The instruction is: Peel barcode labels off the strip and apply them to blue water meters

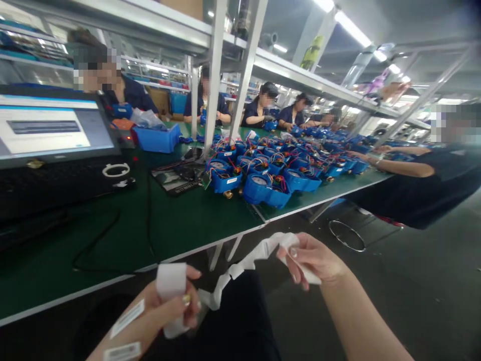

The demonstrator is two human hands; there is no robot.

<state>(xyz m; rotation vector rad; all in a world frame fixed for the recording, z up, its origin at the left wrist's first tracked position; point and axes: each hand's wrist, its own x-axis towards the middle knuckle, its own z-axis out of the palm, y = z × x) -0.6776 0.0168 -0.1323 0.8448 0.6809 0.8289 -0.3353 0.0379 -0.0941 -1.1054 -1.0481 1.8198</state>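
Note:
My left hand (176, 306) is closed around a white roll of label tape (172, 281), low in front of the bench. Two barcode labels (128, 318) are stuck on my left wrist and forearm. From that hand a crinkled white label strip (244, 265) runs up and across to my right hand (306, 258). There the strip is pinched between thumb and fingers, and its loose end hangs below the palm. Both hands are held over my lap, apart from the table edge. Any print on the strip is too blurred to read.
Many blue meter housings (225, 180) with wires crowd the green bench (195, 225). A laptop (52, 135) stands at left with a white ring (116, 170) on it, near a blue bin (160, 138). Metal posts (214, 75) hold a shelf. Several co-workers sit beyond; one person (432, 170) is at right.

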